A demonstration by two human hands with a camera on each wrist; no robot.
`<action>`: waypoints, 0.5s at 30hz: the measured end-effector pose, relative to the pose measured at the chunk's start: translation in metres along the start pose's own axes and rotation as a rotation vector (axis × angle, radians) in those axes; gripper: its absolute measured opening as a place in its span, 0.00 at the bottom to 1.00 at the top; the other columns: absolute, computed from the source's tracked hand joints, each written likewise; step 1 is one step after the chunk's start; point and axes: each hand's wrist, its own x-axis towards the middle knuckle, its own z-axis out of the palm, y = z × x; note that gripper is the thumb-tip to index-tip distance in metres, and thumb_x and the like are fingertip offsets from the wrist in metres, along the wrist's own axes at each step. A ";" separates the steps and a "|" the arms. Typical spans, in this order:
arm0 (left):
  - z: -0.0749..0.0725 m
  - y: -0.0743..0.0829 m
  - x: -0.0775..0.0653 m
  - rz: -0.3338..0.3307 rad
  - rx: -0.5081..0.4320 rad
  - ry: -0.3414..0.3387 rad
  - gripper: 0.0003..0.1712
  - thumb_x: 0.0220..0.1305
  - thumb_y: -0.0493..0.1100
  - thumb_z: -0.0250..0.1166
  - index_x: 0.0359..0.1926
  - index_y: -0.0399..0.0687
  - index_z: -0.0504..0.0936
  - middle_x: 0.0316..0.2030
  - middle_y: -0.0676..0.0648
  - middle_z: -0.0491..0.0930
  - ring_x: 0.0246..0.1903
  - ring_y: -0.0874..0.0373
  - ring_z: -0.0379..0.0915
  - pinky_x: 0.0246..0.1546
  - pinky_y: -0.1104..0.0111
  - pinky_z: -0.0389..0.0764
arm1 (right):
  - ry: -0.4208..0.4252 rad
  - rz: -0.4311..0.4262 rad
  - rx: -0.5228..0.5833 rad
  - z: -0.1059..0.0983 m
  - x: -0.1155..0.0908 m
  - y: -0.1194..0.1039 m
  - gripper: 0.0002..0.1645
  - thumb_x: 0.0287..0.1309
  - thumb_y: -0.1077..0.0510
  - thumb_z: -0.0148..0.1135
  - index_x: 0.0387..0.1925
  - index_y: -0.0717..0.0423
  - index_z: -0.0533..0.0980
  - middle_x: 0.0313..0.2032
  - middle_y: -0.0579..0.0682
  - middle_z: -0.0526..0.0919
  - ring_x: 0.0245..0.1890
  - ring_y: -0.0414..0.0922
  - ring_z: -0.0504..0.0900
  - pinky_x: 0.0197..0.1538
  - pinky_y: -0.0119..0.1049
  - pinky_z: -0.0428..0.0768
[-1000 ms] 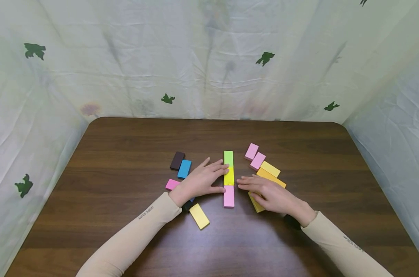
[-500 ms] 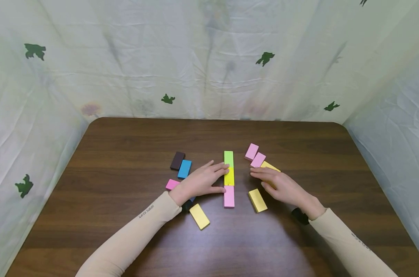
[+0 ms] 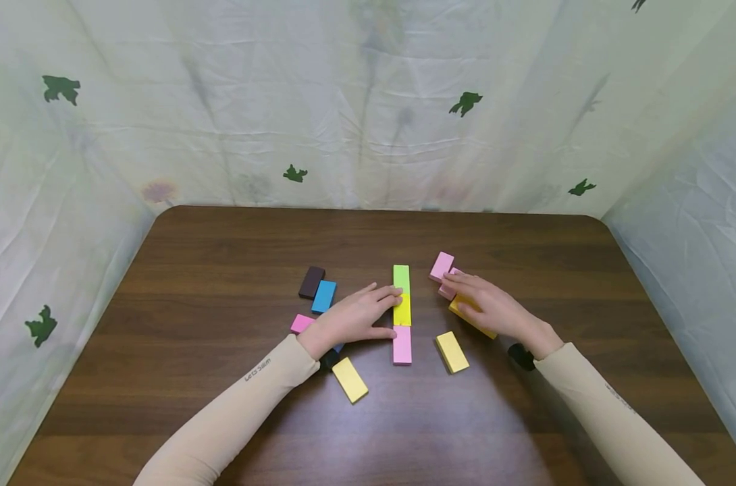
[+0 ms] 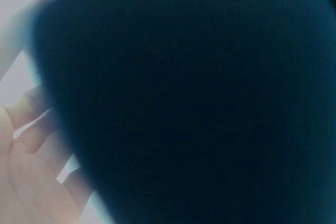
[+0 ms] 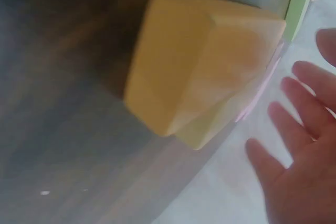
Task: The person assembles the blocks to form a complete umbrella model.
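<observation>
Green (image 3: 401,278), bright yellow (image 3: 403,310) and pink (image 3: 402,347) blocks form a straight end-to-end row mid-table. My left hand (image 3: 352,316) rests along the row's left side, its fingertips on the yellow block and its thumb at the pink one. My right hand (image 3: 492,305) lies spread above another cluster on the right. Its fingertips overlap a second pink block (image 3: 445,292), and an orange-yellow block (image 3: 483,329) shows below the palm. The right wrist view shows those fingers (image 5: 294,129) straight and apart, beyond the orange-yellow block. A dark blurred shape (image 4: 184,103) fills most of the left wrist view.
Beyond the right fingertips lies a pink block (image 3: 441,266). A gold block (image 3: 452,352) sits nearer me. Left of the row are black (image 3: 311,282), blue (image 3: 324,297), magenta (image 3: 302,323) and pale yellow (image 3: 350,380) blocks. A patterned curtain (image 3: 356,101) hangs behind the table.
My right hand has moved away from the row, rightward and then farther up the table, uncovering the gold block and covering part of the second pink one. My left hand stays at the row.
</observation>
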 end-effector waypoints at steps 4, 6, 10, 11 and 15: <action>0.000 0.000 0.000 -0.009 -0.006 -0.006 0.37 0.61 0.59 0.64 0.63 0.40 0.71 0.67 0.44 0.64 0.64 0.54 0.62 0.67 0.59 0.51 | -0.017 -0.003 -0.019 0.000 0.007 0.002 0.33 0.64 0.58 0.57 0.68 0.62 0.63 0.68 0.58 0.63 0.69 0.57 0.57 0.67 0.56 0.54; 0.001 0.000 0.001 -0.013 -0.010 -0.010 0.37 0.61 0.59 0.64 0.63 0.40 0.71 0.67 0.45 0.64 0.64 0.54 0.62 0.67 0.59 0.51 | -0.025 0.010 -0.026 0.001 0.009 0.003 0.34 0.64 0.57 0.57 0.68 0.62 0.62 0.68 0.59 0.63 0.69 0.57 0.57 0.67 0.57 0.53; 0.001 0.001 0.001 -0.014 -0.010 -0.009 0.37 0.61 0.59 0.64 0.63 0.40 0.71 0.67 0.45 0.63 0.64 0.54 0.62 0.68 0.59 0.51 | -0.040 0.029 -0.058 0.002 0.010 0.005 0.34 0.64 0.57 0.57 0.68 0.62 0.63 0.67 0.60 0.63 0.68 0.57 0.58 0.66 0.59 0.53; 0.000 0.001 0.000 -0.014 -0.011 -0.010 0.37 0.61 0.59 0.64 0.63 0.40 0.71 0.67 0.45 0.63 0.64 0.54 0.62 0.68 0.59 0.51 | -0.042 0.034 -0.063 0.003 0.010 0.006 0.34 0.64 0.56 0.57 0.68 0.62 0.63 0.68 0.59 0.63 0.68 0.57 0.59 0.66 0.59 0.53; -0.001 0.001 -0.001 -0.013 -0.011 -0.006 0.37 0.61 0.58 0.64 0.63 0.39 0.71 0.67 0.44 0.63 0.64 0.54 0.62 0.67 0.59 0.51 | -0.035 0.058 -0.096 0.002 0.009 0.008 0.34 0.64 0.55 0.58 0.68 0.62 0.62 0.67 0.60 0.63 0.67 0.58 0.60 0.66 0.59 0.53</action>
